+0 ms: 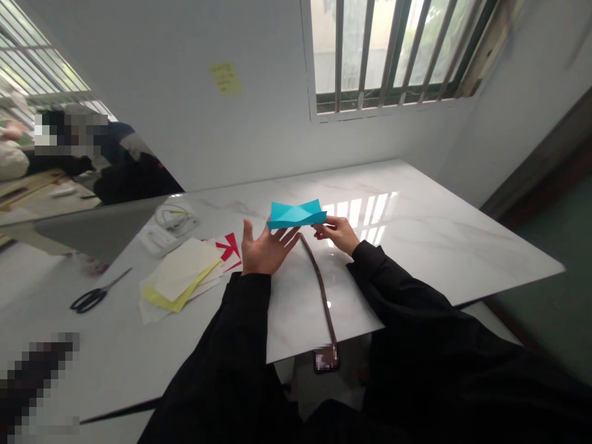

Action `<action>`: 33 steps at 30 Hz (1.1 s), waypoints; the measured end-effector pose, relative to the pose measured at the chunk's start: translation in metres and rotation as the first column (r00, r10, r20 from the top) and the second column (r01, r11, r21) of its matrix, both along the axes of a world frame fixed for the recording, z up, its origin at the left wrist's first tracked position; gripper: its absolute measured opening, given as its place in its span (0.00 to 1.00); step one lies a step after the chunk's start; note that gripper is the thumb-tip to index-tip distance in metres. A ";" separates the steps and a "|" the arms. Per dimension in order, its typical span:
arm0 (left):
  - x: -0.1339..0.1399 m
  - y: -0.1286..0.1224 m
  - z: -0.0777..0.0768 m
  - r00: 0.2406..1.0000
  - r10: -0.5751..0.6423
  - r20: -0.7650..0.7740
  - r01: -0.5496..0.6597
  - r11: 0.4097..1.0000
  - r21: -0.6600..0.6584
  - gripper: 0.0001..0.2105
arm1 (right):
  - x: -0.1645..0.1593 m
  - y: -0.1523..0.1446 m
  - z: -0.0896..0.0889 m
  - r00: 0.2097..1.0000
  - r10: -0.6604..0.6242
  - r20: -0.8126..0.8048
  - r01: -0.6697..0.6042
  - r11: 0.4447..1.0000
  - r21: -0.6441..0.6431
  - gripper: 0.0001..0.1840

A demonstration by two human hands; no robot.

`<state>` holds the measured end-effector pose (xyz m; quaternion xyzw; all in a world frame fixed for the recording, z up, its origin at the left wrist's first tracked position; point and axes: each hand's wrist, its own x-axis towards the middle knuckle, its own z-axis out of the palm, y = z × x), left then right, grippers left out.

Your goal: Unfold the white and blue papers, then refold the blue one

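Turquoise folded paper (pixel 298 214) sat at the centre of the head view, held above the table (pixel 425 240). Toward eight o'clock from it, the left hand (pixel 264 251) was spread wide, palm up, with its fingers beneath the near edge; whether they bore any weight could not be told. Toward three o'clock, the right hand (pixel 342 235) appeared to pinch the paper's corner between nearly closed fingers. Some folding looked done, since both ends rose and creases crossed the middle; how many folds were left could not be judged. Loose sheets (pixel 182 274) and scissors (pixel 102 291) lay toward eight o'clock, red scraps (pixel 230 246) nearer the left hand. On the wall (pixel 268 135), toward eleven o'clock, a yellow note (pixel 226 78) carried handwriting too blurred to read; no brand or label was legible.
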<state>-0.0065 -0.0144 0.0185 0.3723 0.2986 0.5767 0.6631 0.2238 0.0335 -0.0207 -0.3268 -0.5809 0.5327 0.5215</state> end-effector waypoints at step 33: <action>0.014 0.002 -0.010 0.998 0.054 0.039 -0.053 0.998 -0.016 0.50 | 0.001 0.006 -0.005 0.987 -0.135 0.091 0.119 0.979 0.167 0.22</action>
